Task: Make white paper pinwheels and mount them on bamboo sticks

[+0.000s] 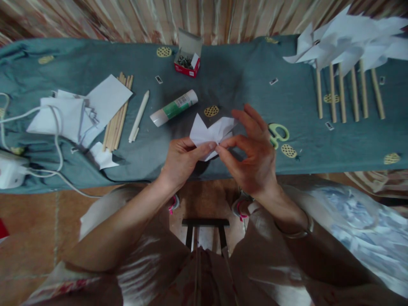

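Note:
A white paper pinwheel head with folded blades is held between my two hands, just above the front edge of the cloth-covered table. My left hand grips its left side, thumb on top near the centre. With thumb and index finger my right hand pinches at the centre, its other fingers raised and spread. Whatever tiny thing may sit in that pinch is hidden. Behind the paper lies a green and white glue stick. Green-handled scissors rest partly hidden beyond my right hand.
A red box of metal pins stands open at the back. At left are wooden sticks, a white pen, paper sheets and a power strip with cables. Several finished pinwheels lie at the right.

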A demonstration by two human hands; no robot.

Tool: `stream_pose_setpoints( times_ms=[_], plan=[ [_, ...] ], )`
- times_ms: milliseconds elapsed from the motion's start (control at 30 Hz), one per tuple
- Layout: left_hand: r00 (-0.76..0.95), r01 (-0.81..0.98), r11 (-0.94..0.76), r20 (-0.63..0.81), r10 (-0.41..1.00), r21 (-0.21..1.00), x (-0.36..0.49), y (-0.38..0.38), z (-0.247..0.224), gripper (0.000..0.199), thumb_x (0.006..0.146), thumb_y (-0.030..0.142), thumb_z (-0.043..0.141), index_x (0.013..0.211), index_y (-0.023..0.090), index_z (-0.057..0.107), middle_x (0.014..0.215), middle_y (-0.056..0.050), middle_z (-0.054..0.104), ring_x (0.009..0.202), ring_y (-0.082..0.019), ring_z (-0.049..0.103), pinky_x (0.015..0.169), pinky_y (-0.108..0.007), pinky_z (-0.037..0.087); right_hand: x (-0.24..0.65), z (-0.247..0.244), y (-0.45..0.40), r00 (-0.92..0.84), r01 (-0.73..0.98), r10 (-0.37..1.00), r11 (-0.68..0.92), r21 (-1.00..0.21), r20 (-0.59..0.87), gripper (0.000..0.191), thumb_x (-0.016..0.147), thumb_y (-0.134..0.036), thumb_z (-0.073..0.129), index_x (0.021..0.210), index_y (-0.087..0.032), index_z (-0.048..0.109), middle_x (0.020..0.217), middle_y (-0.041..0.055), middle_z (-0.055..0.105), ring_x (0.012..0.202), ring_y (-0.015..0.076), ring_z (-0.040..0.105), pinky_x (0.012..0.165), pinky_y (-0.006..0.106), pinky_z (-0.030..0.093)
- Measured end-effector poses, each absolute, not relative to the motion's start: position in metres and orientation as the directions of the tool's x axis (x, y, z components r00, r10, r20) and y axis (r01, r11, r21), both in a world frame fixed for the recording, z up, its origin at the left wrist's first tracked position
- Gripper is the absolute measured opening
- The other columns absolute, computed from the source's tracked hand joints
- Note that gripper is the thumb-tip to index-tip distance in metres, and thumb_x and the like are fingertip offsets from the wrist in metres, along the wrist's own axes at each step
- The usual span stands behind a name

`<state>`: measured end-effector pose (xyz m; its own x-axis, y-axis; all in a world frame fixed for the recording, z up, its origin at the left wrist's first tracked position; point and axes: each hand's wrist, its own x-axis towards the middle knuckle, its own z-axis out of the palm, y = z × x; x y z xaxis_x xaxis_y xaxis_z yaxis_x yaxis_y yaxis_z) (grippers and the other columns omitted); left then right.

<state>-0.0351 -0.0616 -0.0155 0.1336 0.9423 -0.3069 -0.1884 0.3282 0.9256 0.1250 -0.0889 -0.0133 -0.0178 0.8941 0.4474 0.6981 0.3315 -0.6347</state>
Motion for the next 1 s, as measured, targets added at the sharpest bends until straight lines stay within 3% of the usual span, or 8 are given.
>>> stream_pose_setpoints(
  times_ms=[200, 400, 533, 600, 700, 800, 900, 1000],
  plan=[
    [0.137, -0.186, 0.323, -0.301, 0.944, 0.928, -0.034, -0.063, -0.015, 0.023, 0.063, 0.037, 0.090, 0.064, 0.018, 0.077, 0.074, -0.002, 0.076, 0.068, -0.014, 0.064, 0.072, -0.029, 0.053, 0.129, -0.014, -0.088, -0.070, 0.673, 0.903, 0.356, -0.648, 0.424, 0.010, 0.085, -0.022, 0.070, 0.081, -0.031, 0.070, 0.143, -0.0019, 0.058, 0.148, 0.0323, 0.040, 0.121, 0.056, 0.035],
    [0.145, -0.248, 0.382, -0.356, 0.923, 0.890, -0.035, -0.059, -0.014, 0.019, 0.063, 0.034, 0.088, 0.071, 0.019, 0.079, 0.078, -0.002, 0.077, 0.075, -0.016, 0.067, 0.079, -0.030, 0.054, 0.127, -0.009, -0.092, -0.072, 0.721, 0.878, 0.374, -0.584, 0.473, 0.011, 0.088, -0.022, 0.067, 0.086, -0.032, 0.070, 0.142, -0.0029, 0.059, 0.147, 0.0308, 0.042, 0.121, 0.055, 0.035],
    [0.189, -0.309, 0.456, -0.415, 0.890, 0.835, -0.036, -0.058, -0.013, 0.023, 0.063, 0.034, 0.088, 0.076, 0.017, 0.079, 0.079, -0.003, 0.077, 0.077, -0.017, 0.068, 0.082, -0.030, 0.054, 0.133, 0.002, -0.098, -0.095, 0.737, 0.828, 0.431, -0.520, 0.553, 0.004, 0.088, -0.024, 0.068, 0.091, -0.027, 0.069, 0.143, 0.0034, 0.059, 0.147, 0.0304, 0.043, 0.120, 0.054, 0.037],
    [0.224, -0.339, 0.476, -0.422, 0.879, 0.812, -0.037, -0.059, -0.012, 0.026, 0.062, 0.034, 0.090, 0.078, 0.017, 0.079, 0.080, -0.004, 0.077, 0.080, -0.018, 0.070, 0.085, -0.030, 0.054, 0.139, 0.007, -0.100, -0.037, 0.725, 0.852, 0.382, -0.573, 0.522, 0.006, 0.089, -0.028, 0.068, 0.095, -0.026, 0.069, 0.145, 0.0062, 0.059, 0.147, 0.0299, 0.043, 0.122, 0.056, 0.035],
    [0.273, -0.385, 0.476, -0.395, 0.877, 0.791, -0.038, -0.060, -0.011, 0.027, 0.062, 0.034, 0.091, 0.079, 0.018, 0.080, 0.083, -0.004, 0.079, 0.084, -0.019, 0.071, 0.088, -0.031, 0.054, 0.147, 0.009, -0.099, 0.158, 0.577, 0.912, 0.226, -0.785, 0.379, 0.014, 0.087, -0.034, 0.070, 0.100, -0.028, 0.070, 0.145, 0.0067, 0.060, 0.138, 0.0271, 0.053, 0.119, 0.054, 0.039],
    [0.296, -0.392, 0.483, -0.389, 0.872, 0.783, -0.038, -0.060, -0.010, 0.026, 0.063, 0.034, 0.091, 0.080, 0.018, 0.080, 0.084, -0.004, 0.079, 0.083, -0.018, 0.072, 0.087, -0.031, 0.055, 0.149, 0.005, -0.095, 0.259, 0.253, 0.959, 0.046, -0.966, 0.114, 0.026, 0.079, -0.043, 0.077, 0.098, -0.026, 0.071, 0.125, 0.0061, 0.071, 0.118, 0.0253, 0.066, 0.104, 0.046, 0.052],
    [0.322, -0.394, 0.484, -0.376, 0.869, 0.781, -0.038, -0.061, -0.011, 0.026, 0.062, 0.033, 0.091, 0.079, 0.018, 0.080, 0.080, -0.004, 0.078, 0.077, -0.016, 0.070, 0.084, -0.030, 0.055, 0.143, 0.002, -0.092, 0.143, -0.072, 0.974, -0.166, -0.983, -0.175, 0.029, 0.071, -0.046, 0.082, 0.092, -0.028, 0.073, 0.096, 0.0008, 0.077, 0.093, 0.0185, 0.071, 0.086, 0.032, 0.057],
    [0.337, -0.373, 0.474, -0.359, 0.870, 0.797, -0.037, -0.062, -0.014, 0.024, 0.063, 0.033, 0.089, 0.077, 0.016, 0.078, 0.077, -0.003, 0.076, 0.071, -0.014, 0.068, 0.078, -0.029, 0.054, 0.134, 0.001, -0.091, 0.039, -0.235, 0.957, -0.271, -0.933, -0.288, 0.029, 0.063, -0.043, 0.089, 0.079, -0.027, 0.072, 0.079, -0.0029, 0.073, 0.073, 0.0142, 0.065, 0.070, 0.027, 0.054]
  ],
)
